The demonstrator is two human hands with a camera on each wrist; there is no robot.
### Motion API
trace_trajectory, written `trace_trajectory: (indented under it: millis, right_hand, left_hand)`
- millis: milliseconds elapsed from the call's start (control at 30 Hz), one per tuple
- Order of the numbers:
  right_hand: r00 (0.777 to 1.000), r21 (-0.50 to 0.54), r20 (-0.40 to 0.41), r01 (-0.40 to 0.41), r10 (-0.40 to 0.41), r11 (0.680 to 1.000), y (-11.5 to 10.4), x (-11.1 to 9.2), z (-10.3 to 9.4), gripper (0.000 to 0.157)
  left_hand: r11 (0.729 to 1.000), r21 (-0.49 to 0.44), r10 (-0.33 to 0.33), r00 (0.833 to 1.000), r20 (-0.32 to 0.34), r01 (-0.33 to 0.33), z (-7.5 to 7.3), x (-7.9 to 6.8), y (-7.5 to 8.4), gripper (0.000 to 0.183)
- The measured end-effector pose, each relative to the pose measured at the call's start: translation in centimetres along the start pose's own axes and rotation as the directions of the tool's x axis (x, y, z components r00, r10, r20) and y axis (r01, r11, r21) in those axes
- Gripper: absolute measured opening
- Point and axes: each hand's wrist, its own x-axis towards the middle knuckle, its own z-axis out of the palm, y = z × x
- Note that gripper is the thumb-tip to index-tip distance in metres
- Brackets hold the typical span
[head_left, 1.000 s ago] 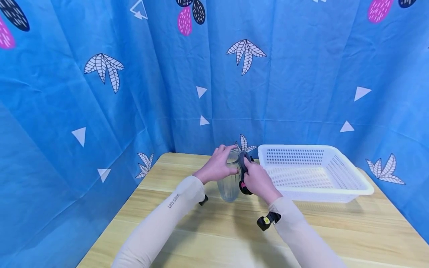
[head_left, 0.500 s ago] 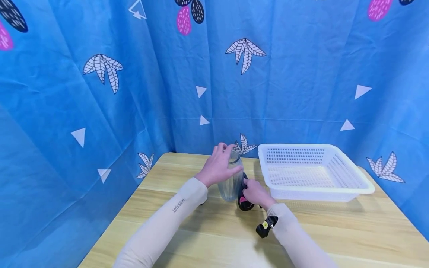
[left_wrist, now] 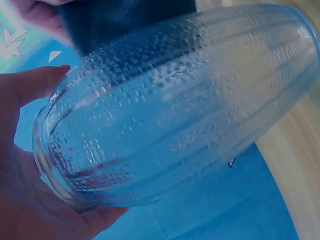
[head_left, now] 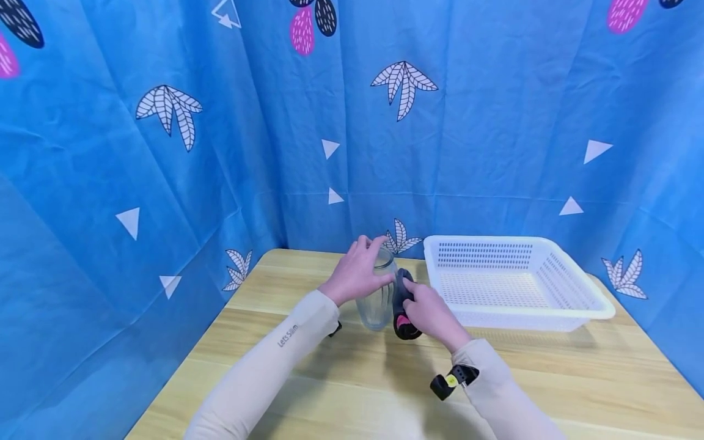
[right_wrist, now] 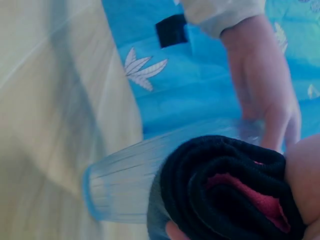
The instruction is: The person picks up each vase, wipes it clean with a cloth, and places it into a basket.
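Observation:
A clear, ribbed glass vase stands upright on the wooden table. My left hand grips it around the neck, with thumb and fingers on either side of the rim. On the vase's right side, my right hand holds a rolled dark cloth with a pink inner layer. The left wrist view shows the vase close up, its textured wall overlapping the cloth. From the right wrist, the coiled end of the cloth hides much of the vase.
Right of the hands, a white perforated plastic basket sits at the back of the table. A blue patterned curtain hangs behind and along the left side. A black device is strapped to the right wrist.
My right hand and the cloth went down along the vase's side, then partway back up. The left hand keeps its grip at the neck, and the vase stays in place.

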Motion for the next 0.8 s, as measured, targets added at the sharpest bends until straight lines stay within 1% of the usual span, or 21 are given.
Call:
trace_trajectory:
  millis: [100,200,300,367,500,633,733,800]
  right_hand:
    - [0.997,-0.040,-0.075,0.033,-0.036,0.999,-1.2,-0.1,-0.6,0.058]
    - [0.985,-0.099,-0.142,0.082,-0.095,0.992,-2.1,0.1,-1.2,0.058]
    - [0.977,-0.150,-0.167,0.107,-0.132,0.983,-2.1,0.8,-1.2,0.059]
    - [0.981,-0.162,-0.149,0.096,-0.121,0.982,-1.8,1.4,-1.1,0.060]
    - [0.996,-0.136,-0.074,0.032,-0.042,0.990,-0.8,2.7,-0.5,0.059]
    - [0.999,-0.078,-0.010,-0.032,0.031,0.996,0.1,3.4,0.3,0.056]
    - [0.998,-0.061,0.020,-0.057,0.059,0.997,1.2,3.6,1.2,0.052]
    - [0.997,-0.047,0.046,-0.063,0.065,0.997,2.1,3.5,2.1,0.048]
  left_hand:
    - [0.998,-0.052,0.022,1.000,0.018,-0.021,0.0,0.0,-0.1,0.084]
    - [0.994,-0.098,0.051,0.998,0.026,-0.048,0.1,0.1,-0.4,0.086]
    - [0.990,-0.122,0.070,0.997,0.025,-0.067,0.3,0.3,-0.7,0.089]
    - [0.988,-0.139,0.076,0.997,0.021,-0.073,0.4,0.4,-0.8,0.089]
    - [0.986,-0.147,0.088,0.996,0.012,-0.085,0.5,0.6,-1.0,0.087]
    - [0.988,-0.105,0.109,0.994,-0.007,-0.109,0.7,0.6,-1.2,0.083]
    - [0.990,-0.060,0.128,0.991,-0.023,-0.129,0.9,0.6,-1.2,0.081]
    - [0.990,-0.040,0.133,0.991,-0.022,-0.134,1.2,0.6,-1.2,0.080]
